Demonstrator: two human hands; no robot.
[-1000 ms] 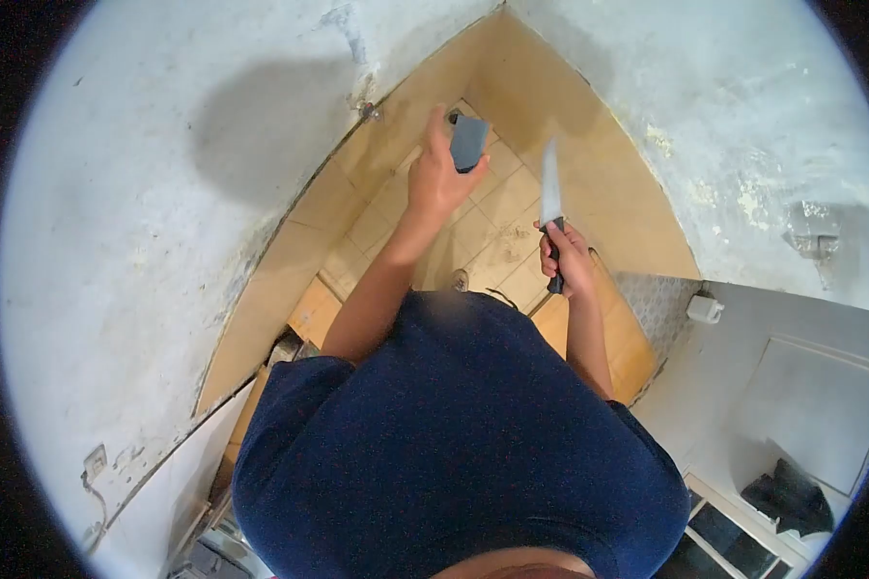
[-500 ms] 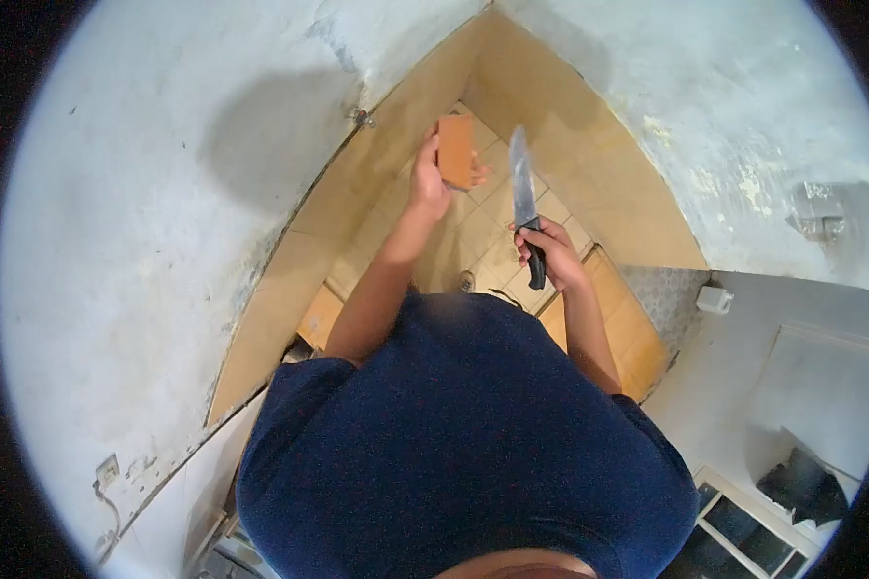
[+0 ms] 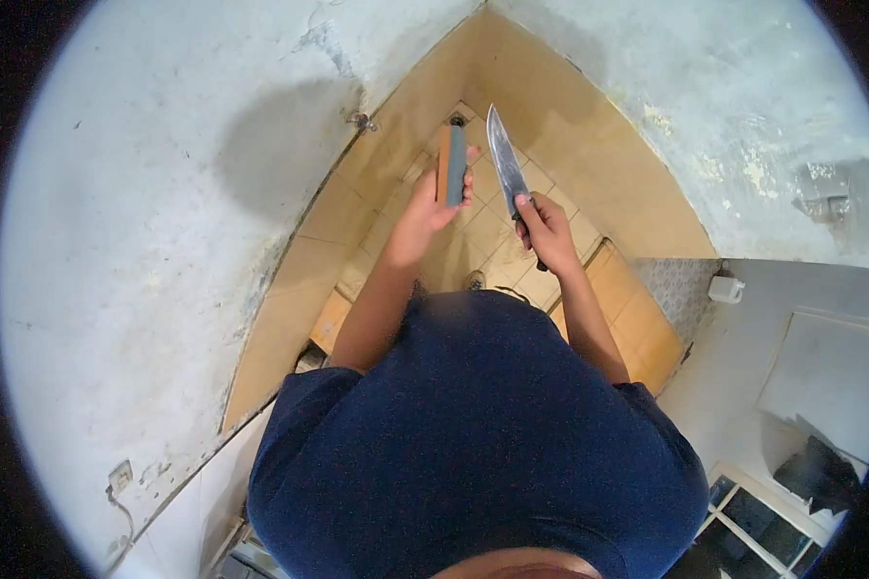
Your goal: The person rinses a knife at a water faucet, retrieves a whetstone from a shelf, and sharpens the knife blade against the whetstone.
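My left hand (image 3: 429, 206) grips a two-layer sharpening stone (image 3: 456, 169), holding it upright in front of me. Its grey side and its orange side both show, and my fingertips wrap round its right edge. To the right, my right hand (image 3: 547, 232) is closed round the black handle of a knife (image 3: 504, 154). The broad steel blade points up and slightly left, with my thumb lying near its base. Most of the handle is hidden by the fingers. Stone and blade are a short gap apart, not touching.
Below my hands is a tiled floor (image 3: 492, 246) in a corner between tan-tiled walls. A tap (image 3: 363, 123) sticks out of the left wall, and a floor drain (image 3: 457, 120) lies in the corner. A white jug (image 3: 726, 289) stands at the right.
The stone has turned in my left hand, so its grey side now shows beside the orange. My right hand has turned the knife, tilting the blade left towards the stone.
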